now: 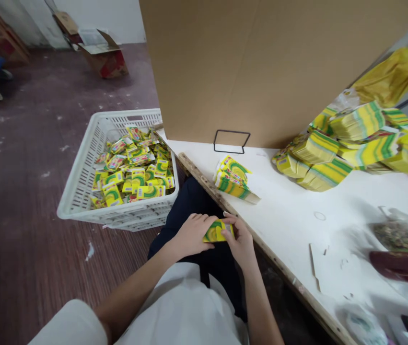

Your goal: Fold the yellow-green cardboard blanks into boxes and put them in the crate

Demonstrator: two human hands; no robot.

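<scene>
Above my lap, a small yellow and green carton (214, 232) is held between both hands. My left hand (193, 234) wraps round its left end, fingers closed on it. At the carton's right end, my right hand (238, 238) grips it with thumb and fingers. On the white table just beyond lies a short stack of flat cartons (233, 177) in the same print. To my left stands a white plastic crate (77, 178) holding many filled-out yellow cartons (138, 177) in a loose heap.
A tall cardboard sheet (239, 67) stands at the table's back, behind a black wire stand (231, 142). Bundles of flat cartons (326, 163) pile up at the right. A dark red cup (398, 268) and a clear bag (394, 235) lie nearer. An opened box (106, 57) sits on the floor.
</scene>
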